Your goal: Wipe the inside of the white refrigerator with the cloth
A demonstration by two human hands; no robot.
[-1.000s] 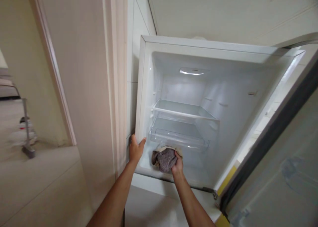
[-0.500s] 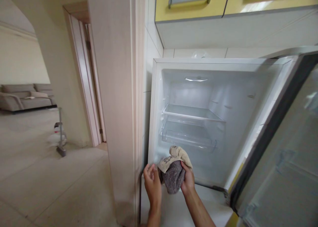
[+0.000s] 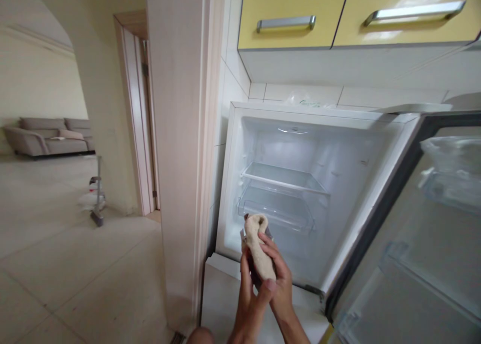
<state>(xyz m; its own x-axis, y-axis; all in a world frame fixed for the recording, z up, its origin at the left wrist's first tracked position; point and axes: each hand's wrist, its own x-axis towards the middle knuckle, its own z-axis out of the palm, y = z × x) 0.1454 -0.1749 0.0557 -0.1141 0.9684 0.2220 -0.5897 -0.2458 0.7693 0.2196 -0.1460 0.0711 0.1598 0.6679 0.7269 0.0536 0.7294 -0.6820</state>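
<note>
A folded cloth (image 3: 259, 251), beige outside with a bit of grey showing at its edge, is pressed between my two hands. My left hand (image 3: 251, 294) wraps its lower left side, thumb across the bottom end. On the right side, my right hand (image 3: 280, 271) lies against the cloth with its fingers over the top. Behind them stands an open fridge (image 3: 231, 178) with a glass shelf (image 3: 283, 176) and a clear plastic drawer (image 3: 274, 213) under it. The cloth hides part of the fridge's lower inside.
The fridge door (image 3: 413, 264) swings out at the right, with a plastic bag (image 3: 454, 163) in its upper rack. Yellow cabinets (image 3: 287, 8) hang overhead. A door frame (image 3: 184, 148) rises close on the left; beyond it are a broom (image 3: 98, 198) and a sofa (image 3: 48, 136).
My left hand has closed onto the cloth, which was in my right hand alone. The cloth is now folded narrower, its beige side outward. The view has tilted up slightly.
</note>
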